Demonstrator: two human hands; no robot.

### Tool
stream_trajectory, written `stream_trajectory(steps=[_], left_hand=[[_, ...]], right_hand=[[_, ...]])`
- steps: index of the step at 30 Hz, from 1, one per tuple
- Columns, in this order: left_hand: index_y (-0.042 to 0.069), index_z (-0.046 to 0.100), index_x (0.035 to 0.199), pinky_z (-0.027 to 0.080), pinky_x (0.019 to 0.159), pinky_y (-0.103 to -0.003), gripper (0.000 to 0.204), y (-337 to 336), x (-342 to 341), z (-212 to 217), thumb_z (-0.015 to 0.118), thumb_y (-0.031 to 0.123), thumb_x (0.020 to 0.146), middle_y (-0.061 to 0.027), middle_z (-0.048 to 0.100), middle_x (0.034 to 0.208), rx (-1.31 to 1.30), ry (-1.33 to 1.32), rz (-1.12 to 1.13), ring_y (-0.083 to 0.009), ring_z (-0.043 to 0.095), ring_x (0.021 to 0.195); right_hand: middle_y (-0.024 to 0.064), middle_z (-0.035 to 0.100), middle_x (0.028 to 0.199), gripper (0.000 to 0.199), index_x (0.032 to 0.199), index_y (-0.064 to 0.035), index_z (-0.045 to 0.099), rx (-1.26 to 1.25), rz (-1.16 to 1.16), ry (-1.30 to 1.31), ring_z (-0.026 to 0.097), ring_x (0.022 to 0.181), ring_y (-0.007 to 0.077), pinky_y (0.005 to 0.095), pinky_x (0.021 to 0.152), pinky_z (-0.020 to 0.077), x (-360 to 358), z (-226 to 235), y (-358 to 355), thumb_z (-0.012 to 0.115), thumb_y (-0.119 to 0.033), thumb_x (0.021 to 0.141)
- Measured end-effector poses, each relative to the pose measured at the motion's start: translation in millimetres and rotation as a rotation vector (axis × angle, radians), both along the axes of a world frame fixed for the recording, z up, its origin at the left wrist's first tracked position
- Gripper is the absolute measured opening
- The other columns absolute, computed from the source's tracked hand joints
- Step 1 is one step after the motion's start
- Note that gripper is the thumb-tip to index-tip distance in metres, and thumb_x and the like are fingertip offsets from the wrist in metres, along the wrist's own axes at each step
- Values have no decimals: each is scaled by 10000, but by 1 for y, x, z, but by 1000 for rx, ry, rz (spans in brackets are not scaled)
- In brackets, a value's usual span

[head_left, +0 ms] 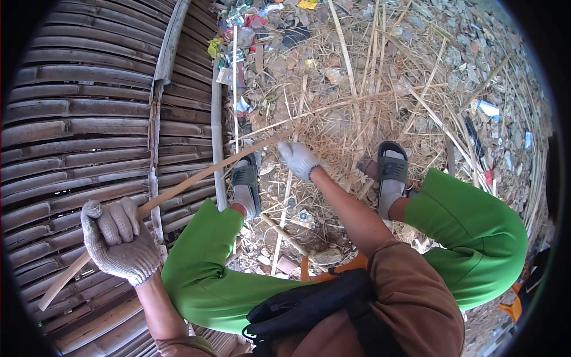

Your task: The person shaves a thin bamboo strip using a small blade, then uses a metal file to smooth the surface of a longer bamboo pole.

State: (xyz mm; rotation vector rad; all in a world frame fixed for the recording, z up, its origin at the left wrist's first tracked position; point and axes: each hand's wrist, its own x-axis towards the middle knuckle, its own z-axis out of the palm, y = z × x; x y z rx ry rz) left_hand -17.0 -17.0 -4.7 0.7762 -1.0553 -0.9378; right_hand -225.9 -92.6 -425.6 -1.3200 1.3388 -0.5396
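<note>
A long, thin bamboo strip (196,178) slants from the lower left up toward the middle. My left hand (121,240), in a greyish knitted glove, is closed around it near its lower end, over the bamboo slats. In a whiter glove, my right hand (298,159) is closed at the strip's far part, between my feet. The fingers there are partly hidden, so a tool inside them cannot be ruled out. Fine pale shavings (336,138) lie on the ground just beyond the right hand.
A slatted bamboo platform (77,108) fills the left side, edged by a pole (217,119). Loose bamboo strips (372,53) and litter (256,21) cover the ground. My sandalled feet, at the left sandal (248,178) and right sandal (392,169), flank the right hand. An orange seat (339,268) shows beneath me.
</note>
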Motion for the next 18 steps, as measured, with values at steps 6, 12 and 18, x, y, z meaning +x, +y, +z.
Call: stream_trajectory(steps=[6,12,18], left_hand=[[-9,693,1071,290,542,-281,254,-1,-1,3,502,157,1096,64,286,535,-52,-58,-151,-92,259,485],[-2,682,1057,289,541,-285,259,2,-8,9,489,164,1105,68,291,532,-37,-92,-123,-92,264,479],[8,678,1036,261,543,-294,254,-2,-7,5,495,170,1107,75,287,524,-50,-27,-174,-92,248,463]], right_hand=[[351,714,1014,950,1084,53,717,-8,58,16,682,1013,531,563,933,523,-10,24,-4,183,-733,1058],[346,715,1110,869,1115,43,727,25,-7,28,681,1086,520,564,982,518,-14,17,-4,244,-678,1077],[333,683,1288,806,1260,33,721,252,-148,188,633,1264,498,532,1073,501,-41,-73,-22,317,-643,1085]])
